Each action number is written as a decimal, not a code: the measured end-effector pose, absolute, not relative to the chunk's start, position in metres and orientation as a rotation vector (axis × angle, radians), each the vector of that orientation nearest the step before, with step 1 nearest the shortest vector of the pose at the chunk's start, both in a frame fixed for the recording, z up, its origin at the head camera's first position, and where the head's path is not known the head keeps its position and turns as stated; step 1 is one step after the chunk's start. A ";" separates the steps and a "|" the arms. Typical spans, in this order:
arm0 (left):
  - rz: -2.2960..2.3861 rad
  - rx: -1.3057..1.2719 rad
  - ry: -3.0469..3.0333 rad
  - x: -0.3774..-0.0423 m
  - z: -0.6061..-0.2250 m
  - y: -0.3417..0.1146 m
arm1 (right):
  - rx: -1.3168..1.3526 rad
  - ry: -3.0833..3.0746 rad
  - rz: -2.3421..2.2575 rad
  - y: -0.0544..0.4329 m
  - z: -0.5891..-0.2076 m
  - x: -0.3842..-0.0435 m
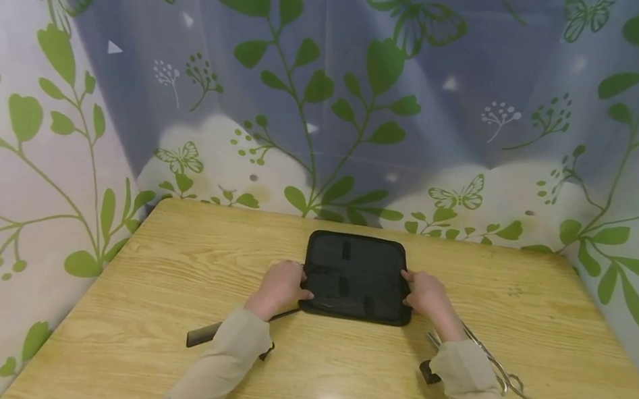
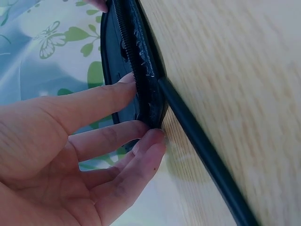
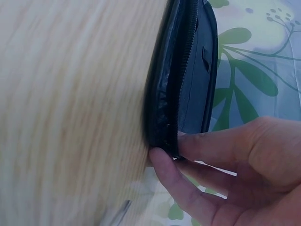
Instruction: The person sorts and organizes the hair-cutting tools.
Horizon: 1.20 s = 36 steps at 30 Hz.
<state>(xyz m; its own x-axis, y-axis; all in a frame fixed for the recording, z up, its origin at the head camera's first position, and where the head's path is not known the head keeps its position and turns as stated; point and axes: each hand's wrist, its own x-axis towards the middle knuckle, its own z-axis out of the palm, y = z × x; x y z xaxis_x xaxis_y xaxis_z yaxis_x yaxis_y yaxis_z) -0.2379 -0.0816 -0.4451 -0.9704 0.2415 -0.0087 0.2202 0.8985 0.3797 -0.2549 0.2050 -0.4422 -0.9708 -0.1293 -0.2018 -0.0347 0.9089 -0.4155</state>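
An unfolded black zippered case [image 1: 359, 266] lies near the table's far edge, its inside with small elastic loops facing up. My left hand [image 1: 281, 286] pinches its left edge between thumb and fingers. On the opposite side my right hand [image 1: 429, 300] grips the right edge. The left wrist view shows the zipper teeth [image 2: 126, 47] beside the fingertips. In the right wrist view, thumb and finger hold the case's near corner [image 3: 162, 136]. A black tail comb [image 1: 202, 334] lies by the left forearm, its thin tail reaching the case. Silver scissors [image 1: 505, 378] lie partly hidden behind the right forearm.
The wood-grain table [image 1: 344, 373] spreads out in front of and beside the case. Behind it hangs a curtain [image 1: 322, 91] with green leaves and butterflies, close to the table's back edge.
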 end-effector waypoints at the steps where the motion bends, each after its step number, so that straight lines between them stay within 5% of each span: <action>1: 0.595 0.362 3.006 -0.237 -0.445 -0.081 | -0.119 2.844 -0.621 0.205 -0.442 -0.254; 36: 0.363 0.432 3.215 -0.225 -0.453 -0.078 | -0.206 2.890 -0.553 0.208 -0.442 -0.233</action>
<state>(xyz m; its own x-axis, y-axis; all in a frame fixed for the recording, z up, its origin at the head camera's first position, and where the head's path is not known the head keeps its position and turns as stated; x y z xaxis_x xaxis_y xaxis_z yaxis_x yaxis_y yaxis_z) -0.2249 -0.0783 -0.4529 -0.9576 0.2461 0.1495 0.2733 0.9404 0.2023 -0.2329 0.2082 -0.4419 -0.9720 -0.1713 -0.1609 -0.0999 0.9208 -0.3770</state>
